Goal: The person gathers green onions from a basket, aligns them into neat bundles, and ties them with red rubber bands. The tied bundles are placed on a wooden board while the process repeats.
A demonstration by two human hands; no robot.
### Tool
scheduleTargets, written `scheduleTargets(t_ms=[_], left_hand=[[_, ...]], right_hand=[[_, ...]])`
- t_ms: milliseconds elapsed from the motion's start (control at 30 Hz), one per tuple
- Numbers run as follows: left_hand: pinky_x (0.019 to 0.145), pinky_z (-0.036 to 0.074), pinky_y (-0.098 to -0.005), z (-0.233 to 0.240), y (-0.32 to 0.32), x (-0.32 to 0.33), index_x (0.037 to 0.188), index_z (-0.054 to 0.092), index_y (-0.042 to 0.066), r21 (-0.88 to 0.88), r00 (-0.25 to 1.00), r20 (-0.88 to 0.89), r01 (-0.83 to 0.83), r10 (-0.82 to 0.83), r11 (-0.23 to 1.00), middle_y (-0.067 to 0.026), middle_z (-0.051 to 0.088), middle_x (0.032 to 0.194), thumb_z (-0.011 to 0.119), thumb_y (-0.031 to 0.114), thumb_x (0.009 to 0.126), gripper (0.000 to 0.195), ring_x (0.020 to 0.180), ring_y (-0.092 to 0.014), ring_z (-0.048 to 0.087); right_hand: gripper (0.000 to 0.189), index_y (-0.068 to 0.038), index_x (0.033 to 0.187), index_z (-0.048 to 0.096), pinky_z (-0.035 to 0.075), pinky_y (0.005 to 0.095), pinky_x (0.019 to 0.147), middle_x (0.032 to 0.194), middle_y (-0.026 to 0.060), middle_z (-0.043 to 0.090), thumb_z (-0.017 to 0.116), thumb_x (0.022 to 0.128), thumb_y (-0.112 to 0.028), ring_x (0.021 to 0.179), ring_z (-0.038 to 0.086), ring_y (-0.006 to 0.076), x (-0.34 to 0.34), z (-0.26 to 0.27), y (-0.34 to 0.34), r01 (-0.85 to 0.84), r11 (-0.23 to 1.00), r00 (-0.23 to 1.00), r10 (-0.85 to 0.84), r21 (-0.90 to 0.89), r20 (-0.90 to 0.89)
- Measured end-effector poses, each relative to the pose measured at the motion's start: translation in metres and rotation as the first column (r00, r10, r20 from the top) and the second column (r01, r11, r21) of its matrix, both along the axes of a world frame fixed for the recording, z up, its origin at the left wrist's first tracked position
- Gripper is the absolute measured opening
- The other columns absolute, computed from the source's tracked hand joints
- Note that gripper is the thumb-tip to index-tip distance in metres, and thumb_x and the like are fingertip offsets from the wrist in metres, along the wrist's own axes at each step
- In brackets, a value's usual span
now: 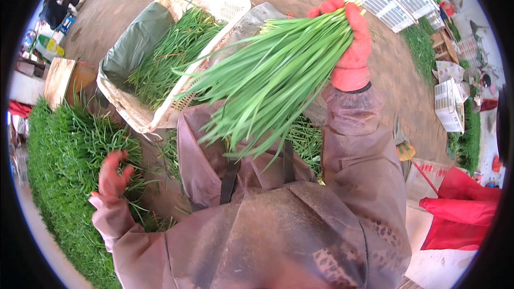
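Observation:
My right hand [357, 44], in a red rubber glove, grips a thick bunch of garlic chives [273, 76] near its pale stem ends. The long green leaves fan out to the lower left, over my lap and past the near side of a white plastic crate [235, 0]. Loose chives [176, 52] lie inside that crate, beside a grey-green sheet [140, 36] folded over its left wall. My left hand [114, 174], also red-gloved and slightly blurred, is at the edge of a large stack of chives [68, 176]. Its fingers are apart, and nothing shows in them.
White slatted crates [385, 4] stand at the upper right. Scattered chives [303, 138] lie by my legs. A wooden board [58, 82] stands beyond the stack, and red cloth [461, 212] hangs at the right. Another person [56, 10] is at the upper left.

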State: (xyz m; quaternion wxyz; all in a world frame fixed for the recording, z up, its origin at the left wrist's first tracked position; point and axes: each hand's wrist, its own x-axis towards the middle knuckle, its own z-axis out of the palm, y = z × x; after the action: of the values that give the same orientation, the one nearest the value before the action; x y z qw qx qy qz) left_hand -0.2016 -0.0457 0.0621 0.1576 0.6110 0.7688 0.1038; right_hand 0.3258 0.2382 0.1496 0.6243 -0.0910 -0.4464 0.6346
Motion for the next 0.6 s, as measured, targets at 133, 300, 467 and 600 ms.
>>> scheduleTargets(t_ms=[133, 300, 467, 600], left_hand=[[0.111, 0.037, -0.037, 0.063, 0.073, 0.051, 0.136, 0.054, 0.003, 0.348, 0.928, 0.334, 0.038, -0.162, 0.937, -0.0117, 0.058, 0.135, 0.068, 0.002, 0.087, 0.05, 0.127, -0.023, 0.053], [0.116, 0.031, -0.0388, 0.119, 0.152, 0.119, 0.143, 0.043, -0.006, 0.616, 0.618, 0.58, 0.094, -0.531, 0.782, -0.0204, 0.048, 0.146, 0.063, 0.032, 0.095, 0.064, 0.136, -0.027, 0.047], [0.118, 0.025, -0.0439, 0.149, 0.212, 0.224, 0.151, 0.033, -0.002, 0.733, 0.342, 0.523, 0.287, -0.781, 0.617, -0.0214, 0.044, 0.149, 0.052, 0.065, 0.091, 0.092, 0.142, -0.03, 0.038], [0.11, 0.04, -0.042, 0.085, 0.202, 0.284, 0.152, 0.033, 0.005, 0.503, -0.42, 0.814, 0.166, -0.401, 0.848, -0.015, 0.048, 0.145, 0.071, 0.048, 0.086, 0.087, 0.13, -0.028, 0.05]], right_hand=[[0.059, -0.002, 0.15, 0.033, 0.051, 0.0422, 0.094, 0.098, 0.0013, 0.06, 0.052, 0.1, -0.026, 0.092, 0.061, 0.0172, -0.003, 0.021, 0.018, -0.027, 0.996, 0.999, 0.031, 0.09, -0.039], [0.058, -0.002, 0.149, 0.033, 0.048, 0.0414, 0.098, 0.097, -0.0014, 0.056, 0.051, 0.098, -0.023, 0.094, 0.058, 0.0141, 0.014, 0.038, 0.017, -0.14, 0.98, 0.981, 0.157, 0.143, -0.113], [0.063, -0.001, 0.15, 0.032, 0.055, 0.0325, 0.077, 0.092, 0.0043, 0.063, 0.057, 0.095, -0.019, 0.084, 0.063, 0.0174, -0.048, 0.05, -0.013, -0.175, 0.978, 0.968, 0.149, 0.113, 0.204], [0.07, -0.004, 0.152, 0.034, 0.056, 0.0293, 0.079, 0.101, 0.009, 0.065, 0.06, 0.087, -0.001, 0.088, 0.065, 0.0159, -0.1, 0.053, -0.038, -0.155, 0.977, 0.92, 0.09, 0.145, 0.382]])
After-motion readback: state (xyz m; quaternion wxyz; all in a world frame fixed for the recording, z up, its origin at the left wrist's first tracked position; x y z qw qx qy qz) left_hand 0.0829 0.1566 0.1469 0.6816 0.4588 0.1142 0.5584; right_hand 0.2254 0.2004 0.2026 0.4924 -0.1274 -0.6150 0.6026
